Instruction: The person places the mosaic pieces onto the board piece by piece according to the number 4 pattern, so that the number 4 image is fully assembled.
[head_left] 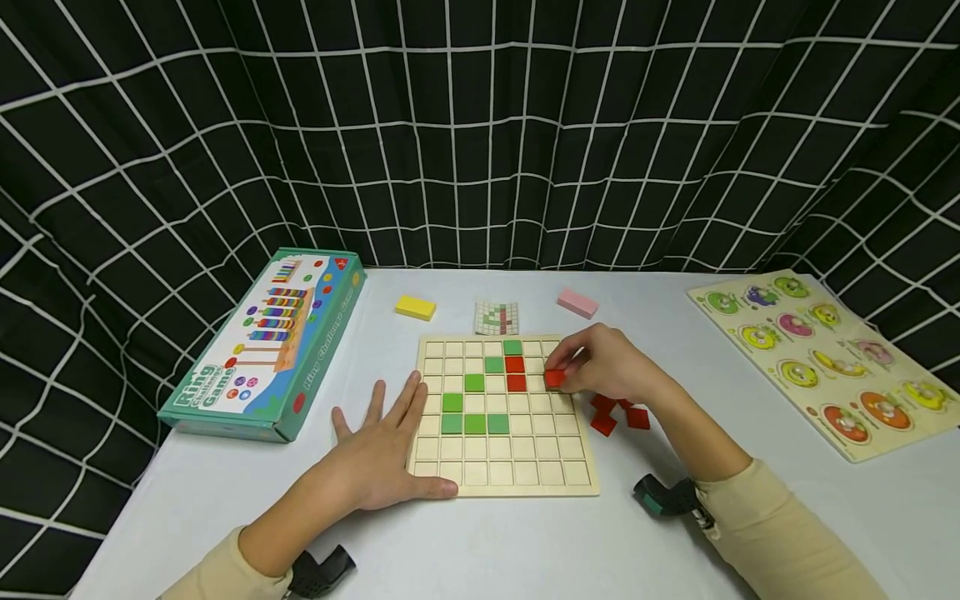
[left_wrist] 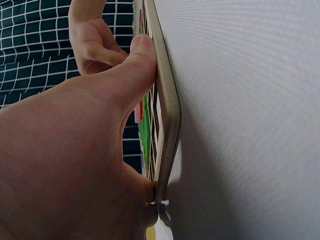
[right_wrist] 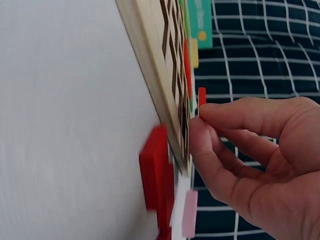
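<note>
A wooden grid board [head_left: 525, 472] lies on the table with several green tiles [head_left: 475, 424] and two red tiles [head_left: 515, 373] in its cells. My right hand [head_left: 611, 365] pinches a red tile [head_left: 554, 379] between thumb and finger over the board's right side; in the right wrist view the hand [right_wrist: 260, 145] holds the tile [right_wrist: 202, 96] on edge. My left hand [head_left: 378, 458] rests with spread fingers at the board's left edge, its thumb on the near rim, as the left wrist view shows for that hand [left_wrist: 85, 115]. Loose red tiles [head_left: 603, 422] lie right of the board.
A small pattern card [head_left: 497, 318] is behind the board, between a yellow block [head_left: 416, 307] and a pink block [head_left: 577, 302]. The ring game box [head_left: 262, 342] stands at the left, and a fruit picture board [head_left: 832, 358] lies at the right.
</note>
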